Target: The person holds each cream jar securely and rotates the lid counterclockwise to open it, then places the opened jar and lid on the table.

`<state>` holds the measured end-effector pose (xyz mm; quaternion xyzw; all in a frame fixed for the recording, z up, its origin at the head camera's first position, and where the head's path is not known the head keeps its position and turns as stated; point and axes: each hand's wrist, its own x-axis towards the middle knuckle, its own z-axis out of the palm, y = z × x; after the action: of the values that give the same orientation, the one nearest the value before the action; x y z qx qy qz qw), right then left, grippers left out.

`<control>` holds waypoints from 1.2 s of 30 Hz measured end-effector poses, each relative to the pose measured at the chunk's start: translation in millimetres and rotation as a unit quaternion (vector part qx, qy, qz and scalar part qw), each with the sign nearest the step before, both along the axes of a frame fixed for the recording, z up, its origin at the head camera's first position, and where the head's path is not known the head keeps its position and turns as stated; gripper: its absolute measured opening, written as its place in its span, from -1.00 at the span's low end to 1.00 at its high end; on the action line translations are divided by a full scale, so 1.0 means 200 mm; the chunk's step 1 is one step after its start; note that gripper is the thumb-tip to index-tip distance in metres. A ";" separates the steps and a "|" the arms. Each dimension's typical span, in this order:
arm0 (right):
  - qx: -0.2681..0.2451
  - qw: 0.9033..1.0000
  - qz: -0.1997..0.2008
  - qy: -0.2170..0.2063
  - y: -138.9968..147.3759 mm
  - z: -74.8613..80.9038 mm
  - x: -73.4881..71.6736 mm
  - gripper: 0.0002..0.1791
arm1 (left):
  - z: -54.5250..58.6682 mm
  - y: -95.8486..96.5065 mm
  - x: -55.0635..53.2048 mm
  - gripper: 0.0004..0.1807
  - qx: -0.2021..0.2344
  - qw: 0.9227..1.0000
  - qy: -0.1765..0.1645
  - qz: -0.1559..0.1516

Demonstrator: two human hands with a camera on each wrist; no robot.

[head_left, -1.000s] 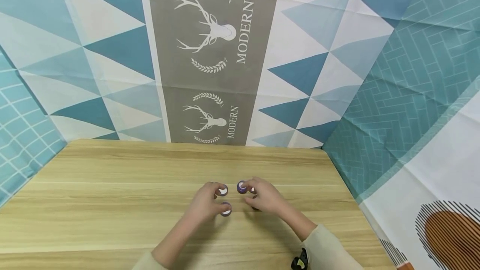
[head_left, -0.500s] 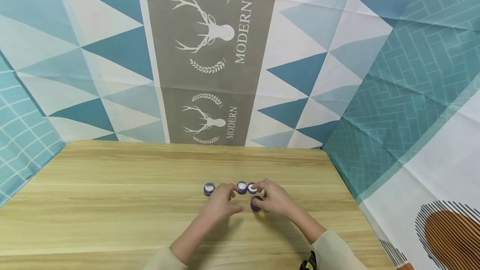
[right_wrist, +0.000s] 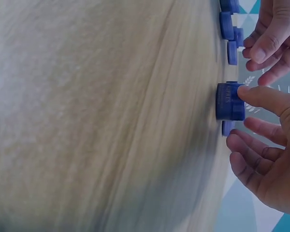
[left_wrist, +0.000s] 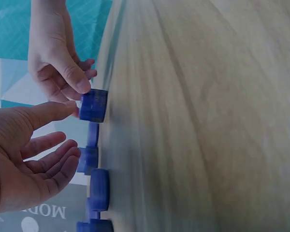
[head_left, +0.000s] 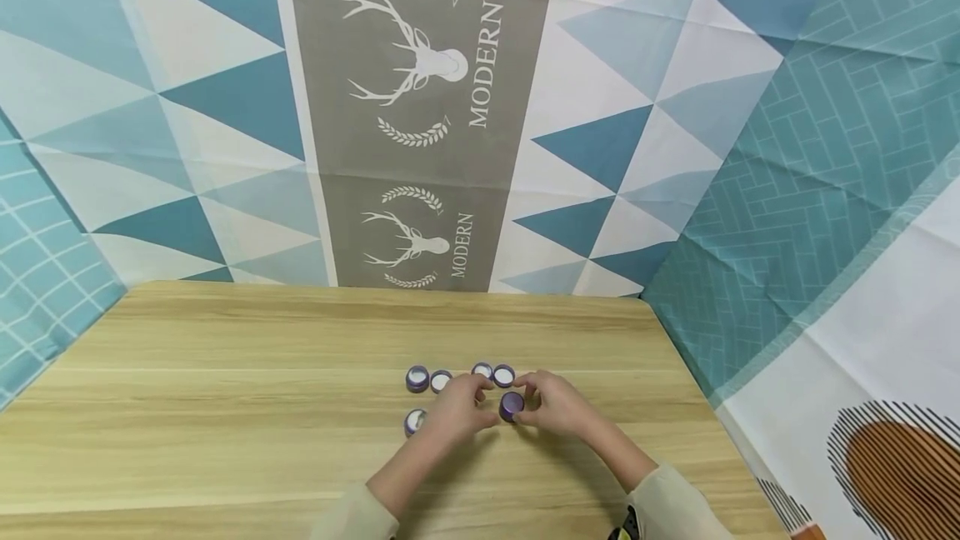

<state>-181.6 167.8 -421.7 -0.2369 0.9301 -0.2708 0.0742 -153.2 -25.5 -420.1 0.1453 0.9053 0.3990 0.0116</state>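
A small purple jar with its lid on point(head_left: 512, 407) stands upright on the wooden table. My right hand point(head_left: 558, 405) is at its right, the thumb touching its side and the fingers loosely bent behind it. From the left, my left hand point(head_left: 453, 413) reaches close to the jar, thumb and forefinger spread, holding nothing. In the left wrist view its thumb tip is beside the jar point(left_wrist: 94, 106); contact is unclear. Behind the hands sit a partly covered white-topped purple piece point(head_left: 482, 369) and a shallow purple ring with white inside point(head_left: 504, 375), which looks like an upturned lid.
Left of my left hand are a white-topped purple jar point(head_left: 417, 379), a shallower white-topped piece point(head_left: 441, 382) and another jar point(head_left: 415, 421) partly behind the wrist. Patterned cloth point(head_left: 420, 107) hangs behind the wooden table point(head_left: 262, 407).
My left hand has moved right, away from the white-topped pieces at the left, which are now uncovered. My right hand has shifted slightly right and its fingers have left the ring behind the closed jar.
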 end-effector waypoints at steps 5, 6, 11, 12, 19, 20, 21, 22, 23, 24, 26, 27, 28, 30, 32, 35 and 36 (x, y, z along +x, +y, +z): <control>-0.010 1.000 0.001 -0.014 0.00 -0.01 0.01 -0.48 | -0.04 0.03 -0.02 -0.53 0.002 1.000 -0.005 0.004; -0.009 1.000 0.002 -0.015 0.00 -0.01 0.01 -0.48 | -0.05 0.03 -0.02 -0.53 0.002 1.000 -0.006 0.005; -0.015 1.000 0.008 -0.016 0.00 -0.02 0.01 -0.48 | -0.07 0.04 -0.03 -0.53 0.012 1.000 -0.013 0.009; -0.014 1.000 0.008 -0.017 0.00 -0.02 0.01 -0.49 | -0.07 0.05 -0.03 -0.53 0.013 1.000 -0.018 0.011; -0.017 1.000 0.017 -0.020 0.00 -0.03 0.00 -0.55 | -0.10 0.09 -0.05 -0.55 -0.001 1.000 -0.026 0.016; -0.018 0.999 0.019 -0.018 0.00 -0.03 0.00 -0.56 | -0.10 0.09 -0.06 -0.55 0.001 1.000 -0.021 0.012; -0.021 0.999 0.022 -0.017 0.01 -0.03 0.00 -0.58 | -0.10 0.10 -0.06 -0.56 0.002 1.000 -0.015 0.009; -0.024 0.999 0.024 -0.014 0.01 -0.03 0.00 -0.59 | -0.11 0.10 -0.06 -0.56 0.003 1.000 -0.010 0.006; -0.025 0.999 0.026 -0.011 0.01 -0.03 0.00 -0.60 | -0.11 0.10 -0.06 -0.57 0.003 1.000 -0.006 0.004; -0.028 0.999 0.027 -0.009 0.01 -0.04 0.00 -0.62 | -0.11 0.10 -0.06 -0.58 0.003 1.000 -0.002 0.003; -0.031 0.999 0.031 -0.005 0.01 -0.04 0.00 -0.64 | -0.11 0.11 -0.06 -0.60 0.004 1.000 0.003 0.002; -0.032 0.999 0.033 -0.005 0.01 -0.05 -0.01 -0.65 | -0.10 0.11 -0.06 -0.62 0.004 1.000 0.005 0.001; -0.031 0.999 0.034 -0.004 0.01 -0.05 -0.01 -0.66 | -0.10 0.11 -0.05 -0.63 0.004 1.000 0.007 0.001; -0.030 0.999 0.035 -0.004 0.01 -0.05 -0.01 -0.67 | -0.10 0.11 -0.05 -0.66 0.006 1.000 0.011 0.001; -0.030 0.999 0.035 -0.004 0.01 -0.06 -0.01 -0.68 | -0.10 0.11 -0.05 -0.68 0.009 1.000 0.015 -0.001; -0.032 0.999 0.035 -0.004 0.01 -0.06 -0.01 -0.68 | -0.11 0.11 -0.06 -0.70 0.016 1.000 0.025 -0.006; -0.034 0.999 0.035 -0.004 0.01 -0.05 -0.01 -0.68 | -0.11 0.11 -0.06 -0.70 0.017 0.999 0.026 -0.006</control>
<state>-183.2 168.8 -432.6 -0.2705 0.9113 -0.3002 0.0794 -165.0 -2.8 -441.6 0.1616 0.8975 0.4102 -0.0120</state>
